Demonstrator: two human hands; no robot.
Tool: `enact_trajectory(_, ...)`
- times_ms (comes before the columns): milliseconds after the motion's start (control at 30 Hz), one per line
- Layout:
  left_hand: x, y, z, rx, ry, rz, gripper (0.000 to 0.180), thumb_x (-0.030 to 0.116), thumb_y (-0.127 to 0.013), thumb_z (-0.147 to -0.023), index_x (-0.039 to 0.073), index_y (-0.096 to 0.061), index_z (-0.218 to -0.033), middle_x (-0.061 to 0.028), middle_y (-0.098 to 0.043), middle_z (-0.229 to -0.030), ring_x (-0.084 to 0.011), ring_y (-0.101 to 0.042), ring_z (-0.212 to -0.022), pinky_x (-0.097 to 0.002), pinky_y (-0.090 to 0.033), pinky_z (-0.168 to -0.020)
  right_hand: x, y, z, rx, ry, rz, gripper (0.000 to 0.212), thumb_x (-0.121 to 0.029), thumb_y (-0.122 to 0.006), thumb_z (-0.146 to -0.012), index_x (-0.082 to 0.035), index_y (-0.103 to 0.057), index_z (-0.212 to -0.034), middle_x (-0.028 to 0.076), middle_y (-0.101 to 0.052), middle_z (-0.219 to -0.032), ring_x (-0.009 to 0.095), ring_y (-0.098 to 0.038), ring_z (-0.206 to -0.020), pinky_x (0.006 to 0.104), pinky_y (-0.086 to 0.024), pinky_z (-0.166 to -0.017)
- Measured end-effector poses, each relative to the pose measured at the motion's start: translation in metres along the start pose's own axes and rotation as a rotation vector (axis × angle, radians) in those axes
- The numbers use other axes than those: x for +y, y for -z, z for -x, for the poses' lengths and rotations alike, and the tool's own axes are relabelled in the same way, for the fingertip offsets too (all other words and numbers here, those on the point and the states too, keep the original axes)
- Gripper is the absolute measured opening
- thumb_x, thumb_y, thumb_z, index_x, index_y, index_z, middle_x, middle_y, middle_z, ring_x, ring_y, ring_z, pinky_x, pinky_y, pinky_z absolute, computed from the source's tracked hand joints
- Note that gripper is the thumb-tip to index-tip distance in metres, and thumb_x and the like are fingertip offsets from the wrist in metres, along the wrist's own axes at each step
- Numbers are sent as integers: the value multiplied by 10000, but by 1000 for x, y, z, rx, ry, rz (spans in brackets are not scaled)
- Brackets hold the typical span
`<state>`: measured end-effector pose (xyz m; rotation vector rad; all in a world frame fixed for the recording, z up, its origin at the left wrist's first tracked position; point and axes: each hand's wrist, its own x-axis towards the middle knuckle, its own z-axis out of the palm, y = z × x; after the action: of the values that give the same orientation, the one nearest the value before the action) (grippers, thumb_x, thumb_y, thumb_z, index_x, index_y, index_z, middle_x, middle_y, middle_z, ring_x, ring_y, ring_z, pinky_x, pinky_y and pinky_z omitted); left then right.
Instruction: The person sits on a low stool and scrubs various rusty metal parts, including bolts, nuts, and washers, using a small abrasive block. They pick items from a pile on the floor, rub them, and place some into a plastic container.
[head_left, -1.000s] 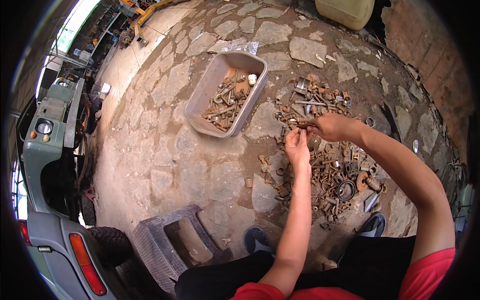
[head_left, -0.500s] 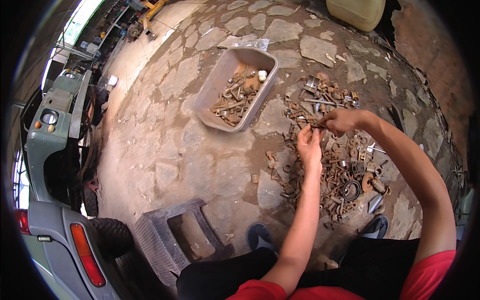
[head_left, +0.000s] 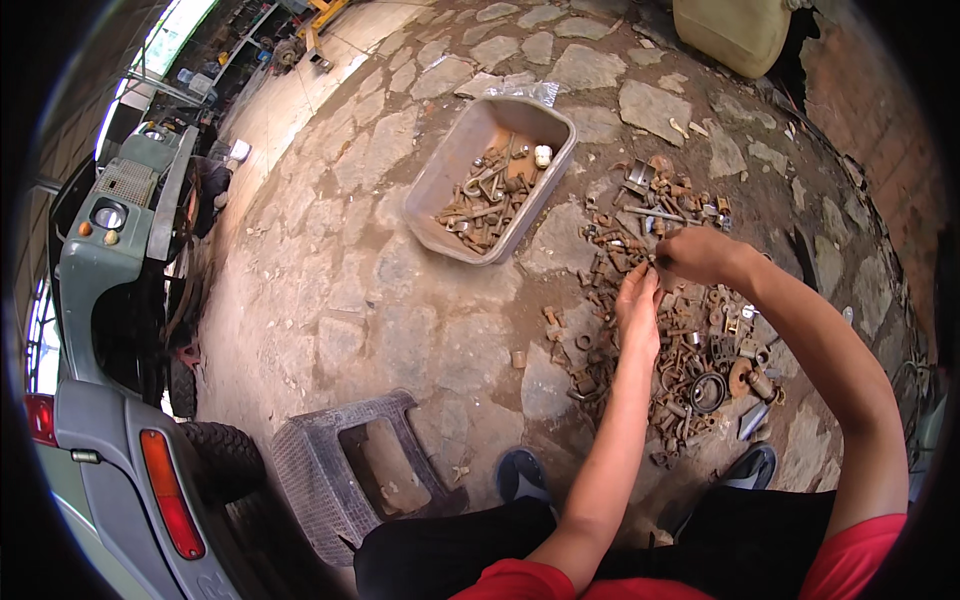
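Looking at a bare left hand (head_left: 638, 302) and a right hand (head_left: 706, 257) brought together above the far half of a scattered pile of rusty hardware (head_left: 618, 240), with a small dark part (head_left: 651, 262) tucked between the fingertips. Can only catch a sliver of it, so can't tell its pointing direction or its long axis, sorry.

Got the left fingers stretched up and away from the body, pinched on the near side of the part. Got the right ones curled in from the right and bent down onto the same spot, apparently gripping it too, though mostly hidden behind the back of the hand.

Way easier to read the loose stuff. Can spot a metal rod (head_left: 655, 214) just beyond the knuckles, lying nearly crosswise, right end a touch nearer the body. Can also see a dark ring (head_left: 710, 408) lying flat toward the near end of the pile, plus a silvery piece (head_left: 753, 421) to its right, slanting from near left to far right.

Over to the left, well apart from the pinch: a gray tub (head_left: 468, 150), also slanted near left to far right, with bolts, hooks and a white fitting (head_left: 543, 156) inside.
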<state>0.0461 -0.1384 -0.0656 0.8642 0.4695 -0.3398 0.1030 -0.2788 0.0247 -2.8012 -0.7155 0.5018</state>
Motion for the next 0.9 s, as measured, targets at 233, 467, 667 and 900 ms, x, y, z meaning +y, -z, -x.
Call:
enact_trajectory(233,-2,17,-11,-25,54,69,311,211,-699,-910,135,-605,-1196,12,-622,-1168,-118,-543,-1120,-304,-443,-926,-1,-5,-5,16,108,232,221,-242,-607,-861,-55,-671,-960,145,-678,-919,333,-683,-880,432,-552,-752)
enact_trajectory(467,2,7,-10,-110,107,18,301,192,-713,-894,179,-615,-1179,49,-634,-1160,-96,-548,-1114,-307,-451,-906,19,1,-3,32,204,193,305,-344,-625,-872,-52,-669,-950,151,-659,-937,328,-685,-851,433,-554,-744)
enact_trajectory(667,4,-1,1,-124,-20,-47,263,113,-666,-919,104,-611,-1175,-22,-654,-1135,-142,-604,-1075,-321,-482,-937,17,-9,2,-48,103,231,301,-336,-605,-884,-42,-632,-942,151,-686,-847,350,-675,-829,472,-537,-708)
enact_trajectory(900,17,-15,11,-74,-327,-429,234,27,-631,-922,0,-628,-1155,-91,-659,-1113,-148,-617,-1018,-274,-491,-918,9,10,13,-24,87,181,251,-303,-579,-907,-92,-679,-999,133,-714,-910,324,-693,-871,447,-552,-733)
